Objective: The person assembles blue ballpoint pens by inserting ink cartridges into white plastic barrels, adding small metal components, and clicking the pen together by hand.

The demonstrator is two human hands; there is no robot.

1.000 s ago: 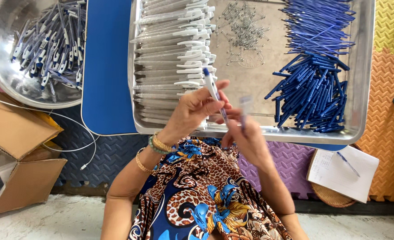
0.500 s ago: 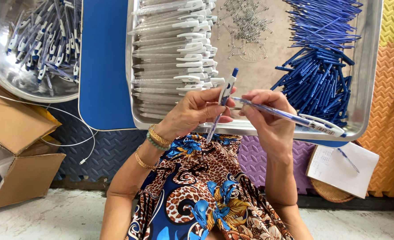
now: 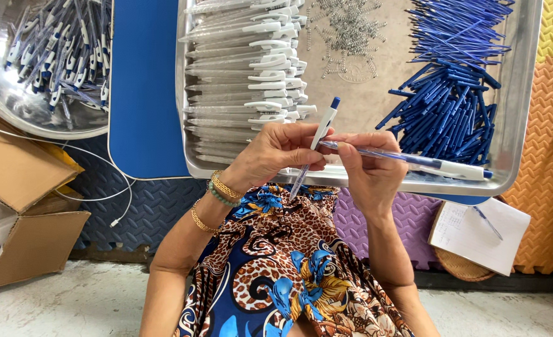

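Blue and white pens fill both hands, right in front of the big metal tray (image 3: 526,93). The left hand (image 3: 276,153) pinches one pen (image 3: 314,146) that stands almost upright, its blue button end up over the tray's near edge. The right hand (image 3: 367,171) grips a second pen (image 3: 413,161) that lies flat and pokes out to the right along the tray's near rim. The two hands touch at the fingertips. Inside the tray, clear pen barrels (image 3: 245,75) with white clips lie stacked on the left, small metal springs (image 3: 348,28) sit in the middle at the far side, and blue pen parts (image 3: 457,93) pile up on the right. Left of the tray sits a round metal bowl (image 3: 14,106) full of finished pens. A notepad (image 3: 470,234) lies below the tray's right corner.
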